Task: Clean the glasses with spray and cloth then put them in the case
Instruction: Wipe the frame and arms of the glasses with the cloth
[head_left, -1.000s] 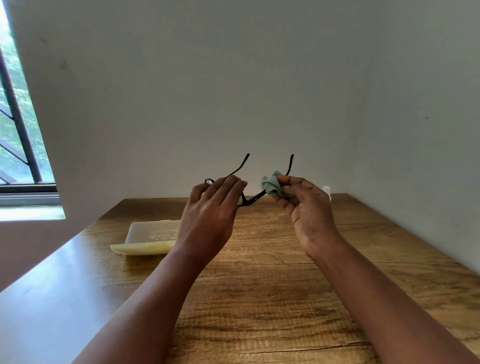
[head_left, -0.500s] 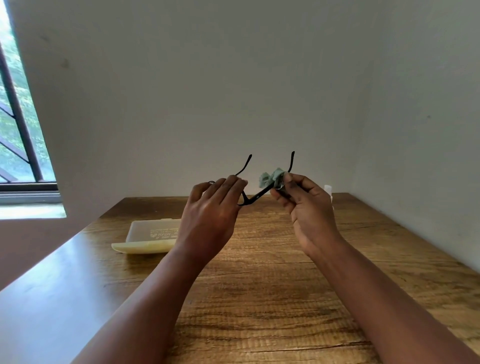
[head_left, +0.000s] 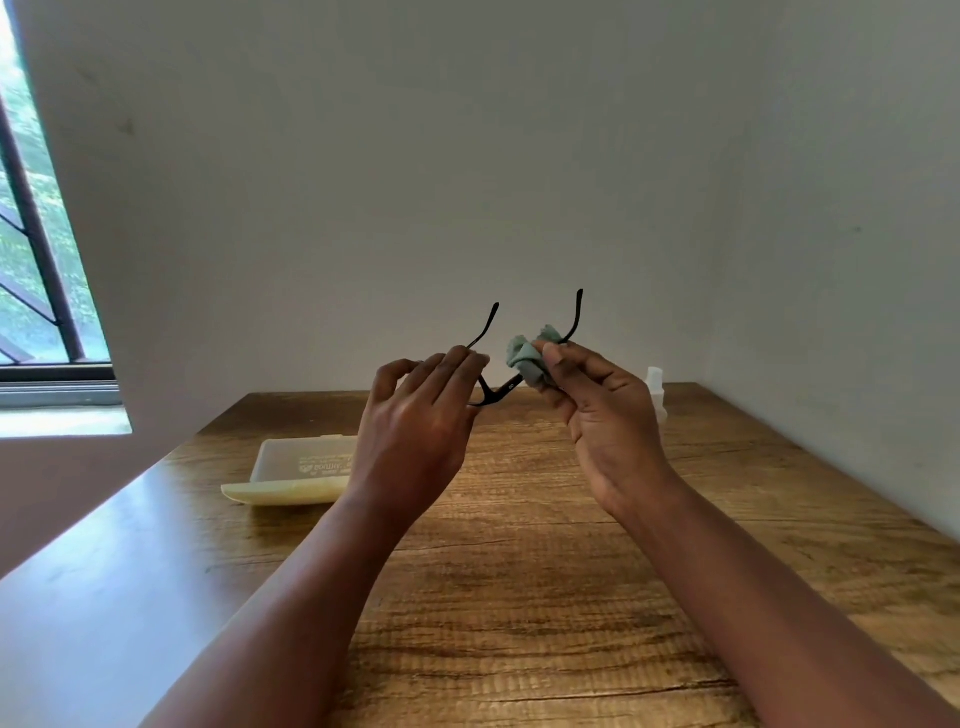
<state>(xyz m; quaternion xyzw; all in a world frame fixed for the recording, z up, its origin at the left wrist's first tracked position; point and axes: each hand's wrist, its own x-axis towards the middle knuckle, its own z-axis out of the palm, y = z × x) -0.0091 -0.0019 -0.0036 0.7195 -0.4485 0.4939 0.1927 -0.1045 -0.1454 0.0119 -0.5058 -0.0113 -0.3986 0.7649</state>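
Left hand (head_left: 415, 415) raised above the table (head_left: 519, 597), fingers curled round one side of the glasses (head_left: 498, 392); the grip point itself sits behind the fingers. Right hand (head_left: 608, 415) beside it, thumb and fingers pinching a bunched green cloth (head_left: 527, 358) against the other side of the frame. Glasses held in the air between both hands, temple arms pointing up and away. Lenses hidden by fingers and cloth. Case (head_left: 296, 467) lies open on the table, left of the left hand, partly covered by the wrist. Spray bottle (head_left: 655, 389) stands behind the right hand, mostly hidden. Window (head_left: 36, 260) cut off at left edge.
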